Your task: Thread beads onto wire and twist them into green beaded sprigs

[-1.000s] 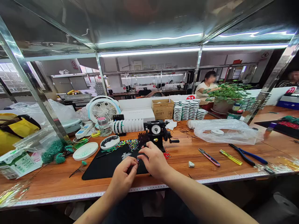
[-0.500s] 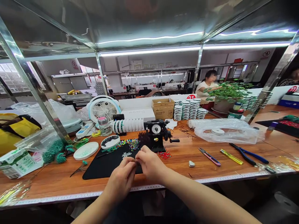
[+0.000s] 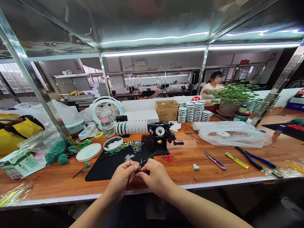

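Note:
My left hand (image 3: 123,178) is closed in a pinch over the front of the black mat (image 3: 98,171), with a thin strand (image 3: 142,162) carrying tiny pale bits at its fingertips. Close beside it, my right hand (image 3: 157,175) has its thumb and fingers pinched together; what lies between them is too small to make out. Just beyond the hands, small white pieces (image 3: 129,157) and multicoloured beads (image 3: 136,146) lie on the mat. A black hand-crank winding machine (image 3: 160,131) with a dial stands behind, white spools (image 3: 135,126) lined up on its shaft.
Red pieces (image 3: 168,157) lie before the machine. To the right are snips (image 3: 213,160), a yellow tube (image 3: 237,160) and blue-handled pliers (image 3: 257,158). White dishes (image 3: 89,152), green tufts (image 3: 63,159) and a carton (image 3: 17,164) are left. Stacked spools (image 3: 190,110) stand behind; a person (image 3: 211,87) sits beyond.
My hands have moved slightly apart at the fingertips, and the thin strand with tiny bits now shows between them. The whole view has shifted a little.

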Action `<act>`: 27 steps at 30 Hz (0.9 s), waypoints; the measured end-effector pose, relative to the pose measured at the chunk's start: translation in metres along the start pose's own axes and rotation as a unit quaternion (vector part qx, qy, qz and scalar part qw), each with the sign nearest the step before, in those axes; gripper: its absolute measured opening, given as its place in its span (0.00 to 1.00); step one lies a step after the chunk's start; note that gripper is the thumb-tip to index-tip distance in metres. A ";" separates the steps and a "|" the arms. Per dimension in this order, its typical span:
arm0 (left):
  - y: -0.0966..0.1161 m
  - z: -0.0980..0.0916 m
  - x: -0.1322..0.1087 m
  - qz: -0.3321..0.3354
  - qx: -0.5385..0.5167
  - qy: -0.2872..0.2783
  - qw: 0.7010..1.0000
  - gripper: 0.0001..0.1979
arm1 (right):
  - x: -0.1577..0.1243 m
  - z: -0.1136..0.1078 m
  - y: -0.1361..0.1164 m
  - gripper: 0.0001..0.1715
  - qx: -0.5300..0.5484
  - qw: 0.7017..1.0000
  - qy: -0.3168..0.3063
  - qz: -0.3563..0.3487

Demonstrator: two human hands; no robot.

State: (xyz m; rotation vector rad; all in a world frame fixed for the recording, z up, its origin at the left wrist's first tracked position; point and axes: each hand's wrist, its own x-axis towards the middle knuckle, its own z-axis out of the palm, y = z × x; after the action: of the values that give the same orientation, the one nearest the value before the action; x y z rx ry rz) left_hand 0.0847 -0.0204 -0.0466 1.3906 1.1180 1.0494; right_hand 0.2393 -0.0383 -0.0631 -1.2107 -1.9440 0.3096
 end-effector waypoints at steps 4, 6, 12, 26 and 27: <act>0.003 -0.002 -0.003 0.034 0.030 -0.025 0.999 0.08 | -0.002 -0.002 -0.003 0.09 -0.055 0.993 0.019 -0.099; 0.003 -0.004 -0.006 0.114 0.121 -0.043 0.985 0.07 | 0.006 -0.008 -0.004 0.10 -0.064 0.988 0.003 -0.142; -0.014 -0.010 -0.008 0.386 0.418 -0.012 0.822 0.10 | 0.049 -0.014 0.003 0.07 -0.012 0.994 -0.097 -0.052; 0.005 0.002 -0.002 -0.015 -0.064 0.001 0.998 0.10 | 0.001 -0.003 -0.009 0.09 -0.008 0.999 -0.028 0.020; 0.006 0.002 -0.003 -0.013 -0.062 0.000 0.998 0.10 | -0.002 -0.001 -0.009 0.09 -0.014 1.000 -0.023 0.011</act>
State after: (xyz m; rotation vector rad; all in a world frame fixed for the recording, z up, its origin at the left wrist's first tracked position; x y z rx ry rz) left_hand 0.0868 -0.0237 -0.0413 1.2744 1.0516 1.0820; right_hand 0.2345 -0.0443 -0.0584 -1.2532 -1.9811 0.3253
